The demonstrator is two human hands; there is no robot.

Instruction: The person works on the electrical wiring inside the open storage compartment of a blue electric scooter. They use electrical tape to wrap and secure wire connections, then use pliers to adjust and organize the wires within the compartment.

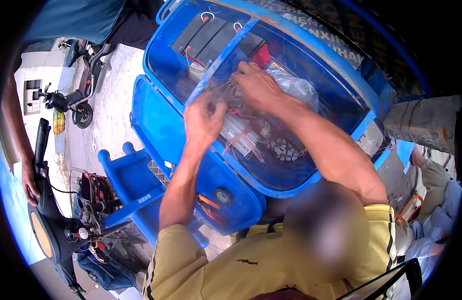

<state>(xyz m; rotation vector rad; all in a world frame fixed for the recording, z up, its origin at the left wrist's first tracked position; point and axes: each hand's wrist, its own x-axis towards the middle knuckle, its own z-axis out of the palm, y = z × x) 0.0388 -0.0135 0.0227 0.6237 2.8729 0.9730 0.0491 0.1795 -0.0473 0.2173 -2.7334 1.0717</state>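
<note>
"Where do we have our hands?"

"Both are inside the blue tub (336,95), at the wires (245,116) near its middle. Our left hand (203,120) curls its fingers narrowly; our right hand (256,86) bends its fingers down just beyond. We cannot tell whether either grips a wire."

"What else do we see there?"

"Black batteries (218,36) at the tub's far left, a finned silver box (240,134) toward its near side, a clear plastic bag (298,89) to its right."
</note>
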